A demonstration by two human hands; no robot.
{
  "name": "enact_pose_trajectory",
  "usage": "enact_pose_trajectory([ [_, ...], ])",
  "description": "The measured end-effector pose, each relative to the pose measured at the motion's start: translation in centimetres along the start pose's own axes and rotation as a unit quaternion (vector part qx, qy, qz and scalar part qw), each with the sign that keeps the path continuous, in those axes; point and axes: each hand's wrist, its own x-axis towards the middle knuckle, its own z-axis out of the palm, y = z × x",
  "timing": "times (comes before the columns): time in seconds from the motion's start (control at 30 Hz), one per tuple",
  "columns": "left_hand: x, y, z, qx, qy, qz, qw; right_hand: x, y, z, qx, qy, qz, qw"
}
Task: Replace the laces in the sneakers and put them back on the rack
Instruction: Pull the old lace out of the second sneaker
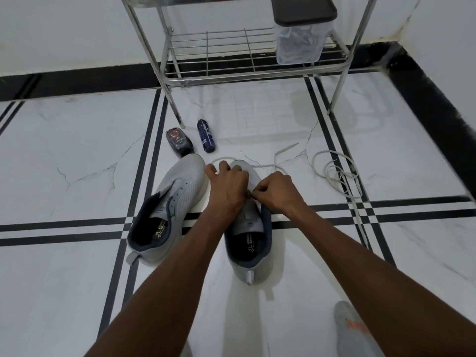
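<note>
Two grey sneakers sit on the white marble floor (77,155), heels toward the viewer. The right sneaker (248,243) lies at the centre of the view, and both hands work over its lacing area. The left hand (228,186) rests on the toe half of that shoe, fingers curled downward, its fingertips reaching toward 12 o'clock; what exactly it grips is hidden under the hand. The right hand (277,193) sits just beside it at 3 o'clock, thumb and forefinger pinched together at the shoe's eyelets, seemingly on a white lace (268,166) that loops out past the toe toward 1 o'clock. The two hands touch or nearly touch at the knuckles.

The left sneaker (167,210) lies at 9 o'clock of the right one, tilted with its toe toward 1 o'clock, its eyelets bare. A second, loose white lace (337,176) lies coiled on the floor at 3 o'clock, well apart from the shoes.

At 11 o'clock of the shoes, a dark bottle (179,143) and a blue spray can (206,136) lie side by side near a leg of the metal rack (231,60), which stands at 12 o'clock against the wall. A clear container with a dark lid (300,34) rests on the rack's lower wire shelf.

A grey-socked foot (353,331) shows at 5 o'clock.
</note>
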Motion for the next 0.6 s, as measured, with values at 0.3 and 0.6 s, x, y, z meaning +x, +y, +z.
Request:
enact_pose_trajectory([
  [0.3, -1.2, -5.2, -2.1, -0.213, 0.205, -0.399, 0.868, -0.2, 0.5, -0.4, -0.005, 0.041, 0.002, 0.999],
  [0.6, -0.3, 0.5, 0.5, -0.049, -0.036, -0.038, 0.997, 0.0, 0.1, -0.3, -0.012, 0.019, -0.015, 1.000],
])
